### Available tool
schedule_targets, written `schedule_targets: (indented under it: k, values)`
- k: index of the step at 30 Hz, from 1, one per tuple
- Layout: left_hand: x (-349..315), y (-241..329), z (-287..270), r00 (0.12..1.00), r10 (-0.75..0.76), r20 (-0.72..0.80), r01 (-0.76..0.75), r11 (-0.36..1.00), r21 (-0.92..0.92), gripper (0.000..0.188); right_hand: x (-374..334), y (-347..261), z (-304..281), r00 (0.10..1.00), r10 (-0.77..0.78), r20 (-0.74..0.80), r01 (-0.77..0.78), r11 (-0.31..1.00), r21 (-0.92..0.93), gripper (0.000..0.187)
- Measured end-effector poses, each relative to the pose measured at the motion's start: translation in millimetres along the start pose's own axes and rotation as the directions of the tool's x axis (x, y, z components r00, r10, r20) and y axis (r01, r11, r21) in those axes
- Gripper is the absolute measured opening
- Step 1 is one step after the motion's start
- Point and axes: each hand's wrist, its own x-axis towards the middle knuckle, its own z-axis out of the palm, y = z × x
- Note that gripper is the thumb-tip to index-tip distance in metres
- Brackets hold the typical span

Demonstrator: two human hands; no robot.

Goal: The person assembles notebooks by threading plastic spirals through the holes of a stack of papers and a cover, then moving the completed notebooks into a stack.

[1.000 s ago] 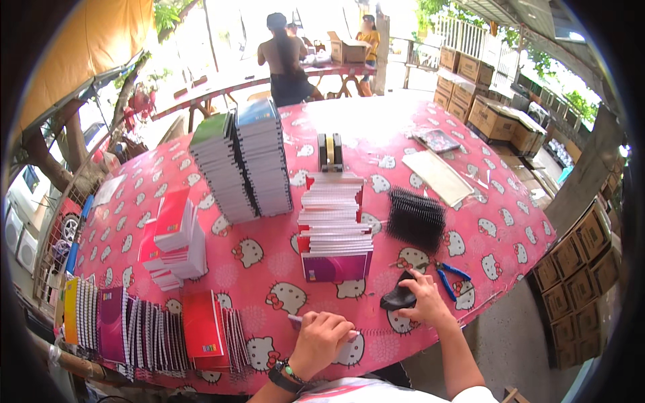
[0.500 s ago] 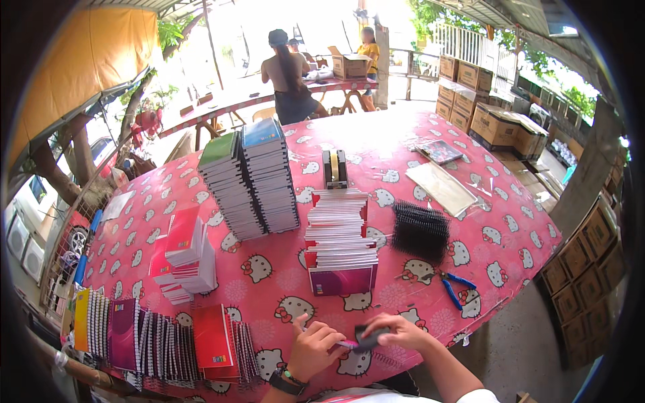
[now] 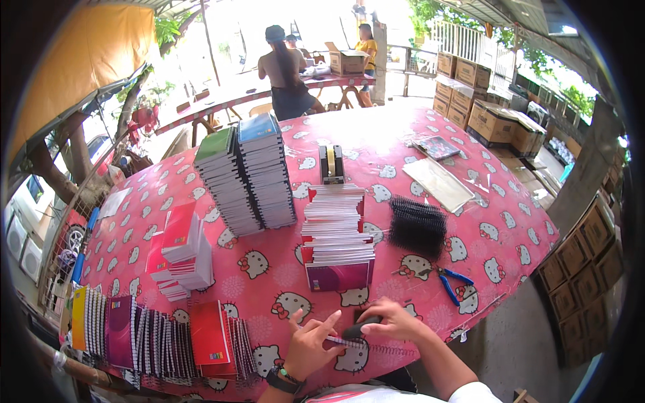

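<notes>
The left hand wears a dark wristband with green beads; at five o'clock, the right arm shows a white sleeve.

Daylight is flooding in from the far side, blowing out the open yard beyond the roof and washing the far part of the tabletop in pale glare. The near part is sitting in even shade, with soft, short shadows. A black fisheye border is ringing the frame, bending straight edges near it. The rim is looking soft, while the centre is staying fairly sharp.
</notes>
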Motion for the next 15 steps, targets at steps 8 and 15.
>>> schedule_targets:
  k: [8, 15]
  values:
    - [-4.5, -4.1, -6.8, 0.987, -0.040, -0.157, 0.042, 0.999, 0.012, 0.086, 5.6, 10.2, 3.5, 0.996, 0.082, -0.031, -0.082, 0.997, -0.008, 0.039]
    - [-18.3, -39.1, -8.3, 0.915, -0.401, 0.053, 0.328, 0.659, -0.677, 0.045, 13.7, 0.3, 11.1, 0.997, 0.073, -0.010, -0.073, 0.997, -0.010, 0.047]
